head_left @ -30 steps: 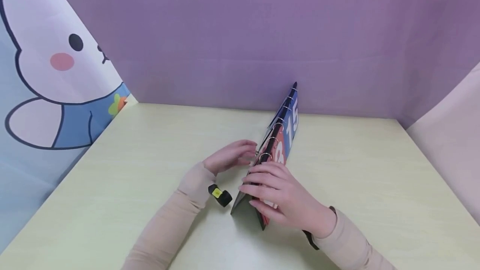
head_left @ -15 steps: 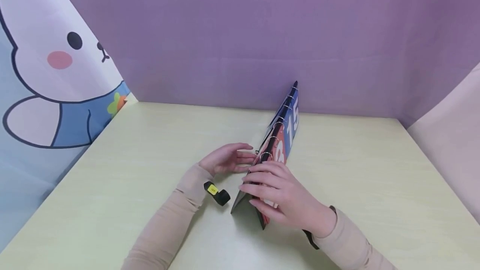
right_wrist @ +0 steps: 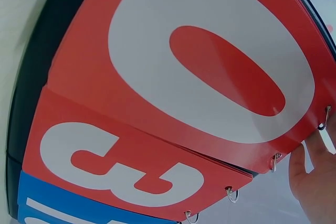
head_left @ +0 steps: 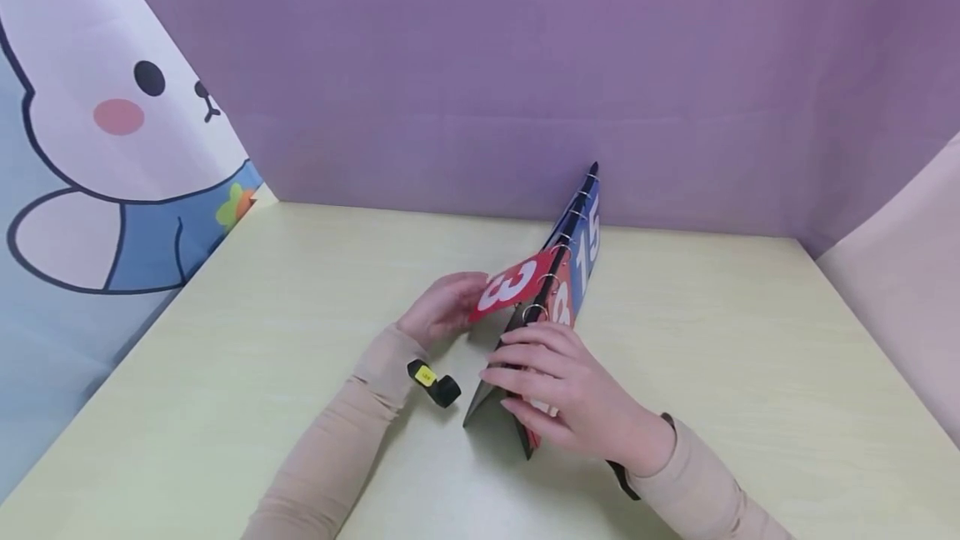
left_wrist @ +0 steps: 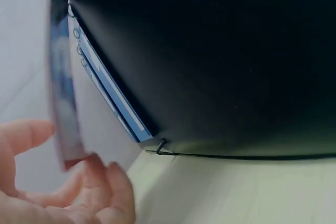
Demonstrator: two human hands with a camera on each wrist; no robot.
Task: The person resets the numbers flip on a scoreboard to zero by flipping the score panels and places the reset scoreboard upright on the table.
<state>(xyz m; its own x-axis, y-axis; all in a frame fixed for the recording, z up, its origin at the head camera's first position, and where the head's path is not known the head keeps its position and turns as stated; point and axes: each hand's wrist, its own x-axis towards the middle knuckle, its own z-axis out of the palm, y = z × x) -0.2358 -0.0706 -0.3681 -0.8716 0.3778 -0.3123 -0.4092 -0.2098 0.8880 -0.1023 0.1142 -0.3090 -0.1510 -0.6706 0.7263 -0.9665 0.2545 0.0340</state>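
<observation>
One card looks mid-flip to me: the raised red card (head_left: 513, 286) w/ a white 3 juts out over the L side of the flip scoreboard (head_left: 577, 261), hung on rings, not flat on either face. Laying it down is prob what's left; can't tell which way.

Scoreboard's an A-frame tent, approx mid-desk, ridge running away from me. R face reads big 0 (right_wrist: 194, 66), smaller red 3 (right_wrist: 121, 166), then blue 1 & 5, white on colour. L side: bare black panel (left_wrist: 210, 66), blue cards (left_wrist: 116, 88) farther along.

My L fingers (left_wrist: 121, 187) pinch the raised card's free edge, bit blurred; R fingers (head_left: 532, 358) grip the near end over the ridge.

Black strap (head_left: 442, 392) w/ yellow label by L wrist; desk (head_left: 750, 357) under all, purple backdrop (head_left: 480, 82) behind.
</observation>
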